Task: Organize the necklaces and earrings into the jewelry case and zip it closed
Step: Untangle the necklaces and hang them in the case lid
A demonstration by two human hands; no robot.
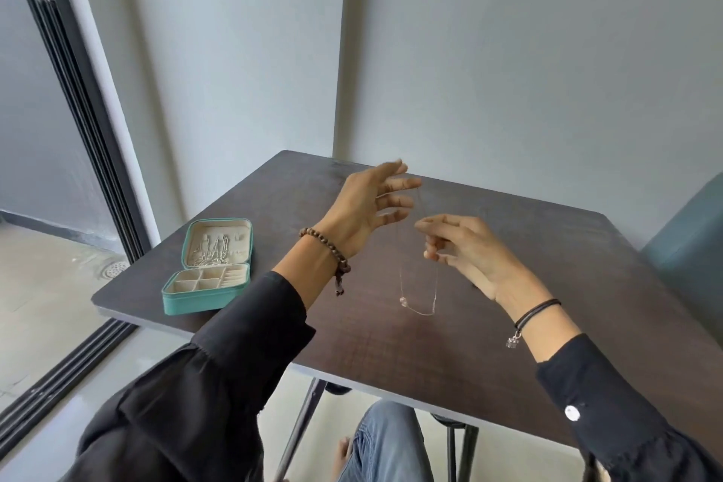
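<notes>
A thin pale necklace (418,297) with a small pendant hangs in a loop above the dark table (508,344). My left hand (371,207) is raised over the table with spread fingers, and the chain runs over its fingertips. My right hand (461,246) pinches the chain a little lower, to the right. The teal jewelry case (203,299) lies open at the table's left edge. Its beige lid holds silver chains and small earrings. Its lower tray has several small compartments.
The table stands in a corner of pale walls. A dark-framed sliding glass door (78,110) is on the left. A teal chair (688,231) stands at the right. My knee in jeans (387,442) shows under the front edge.
</notes>
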